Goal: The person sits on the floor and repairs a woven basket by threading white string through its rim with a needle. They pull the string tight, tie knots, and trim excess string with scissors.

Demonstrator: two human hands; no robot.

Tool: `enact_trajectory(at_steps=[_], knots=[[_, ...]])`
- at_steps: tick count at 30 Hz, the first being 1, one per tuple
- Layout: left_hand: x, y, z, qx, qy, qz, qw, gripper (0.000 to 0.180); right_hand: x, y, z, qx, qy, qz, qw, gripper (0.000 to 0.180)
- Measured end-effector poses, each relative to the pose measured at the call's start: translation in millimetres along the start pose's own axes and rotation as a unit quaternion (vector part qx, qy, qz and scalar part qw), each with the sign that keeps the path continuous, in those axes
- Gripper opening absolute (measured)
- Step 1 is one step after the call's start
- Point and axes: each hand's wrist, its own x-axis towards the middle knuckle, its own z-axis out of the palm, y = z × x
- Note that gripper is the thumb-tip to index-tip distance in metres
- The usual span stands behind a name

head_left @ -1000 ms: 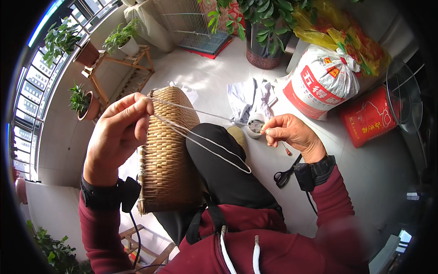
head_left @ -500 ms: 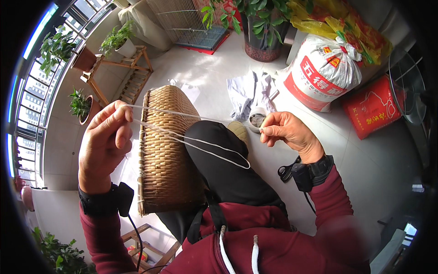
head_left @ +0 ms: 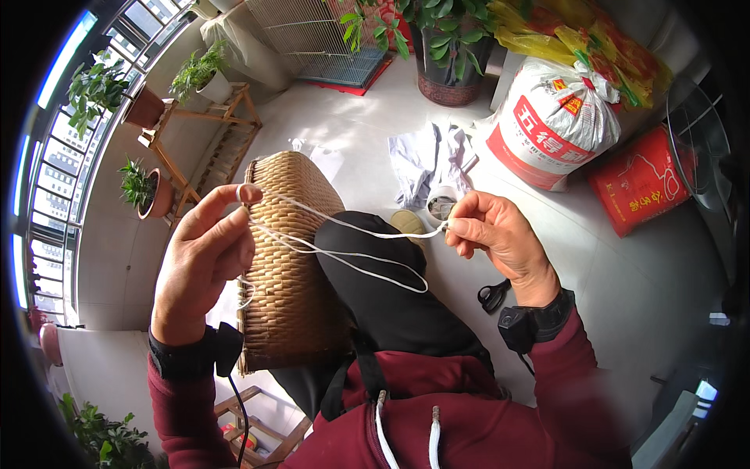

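A thin white cord (head_left: 383, 235) runs slack between my two hands, dipping slightly in the middle. My left hand (head_left: 201, 262) is closed on the cord, with a turn of it around the index finger and a loop trailing over my black-clad knee (head_left: 367, 305). At the other end, thumb and fingertips of my right hand (head_left: 504, 238) pinch the cord. Beneath the left hand's side a woven basket (head_left: 293, 273) lies against my leg, its rim facing left. Black-handled scissors (head_left: 493, 297) are on the floor below my right wrist.
A small round container (head_left: 442, 205) and crumpled white cloth or paper (head_left: 418, 160) lie beyond my knee. A tied white-and-red sack (head_left: 547, 129) and a red box (head_left: 637, 184) stand right. Potted plants on a wooden stand (head_left: 176, 133) line the left; a wire cage (head_left: 312, 39) is behind.
My left hand has shifted right toward the basket and turned, so the taut upper strand now sags. My right hand stays nearly in place, still pinching the cord.
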Motion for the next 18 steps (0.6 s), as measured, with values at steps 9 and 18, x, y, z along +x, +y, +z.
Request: enact_trajectory(at_steps=[9,18], knots=[[-11,-7,44,0.168,-0.177,0.023,0.969,0.017,-1,-25,58,-0.037,-0.046,-0.001,0.998,0.011],[-16,-28,46,0.080,-0.146,0.018,0.986,0.021,14,-20,92,-0.041,-0.084,-0.021,0.995,0.010]])
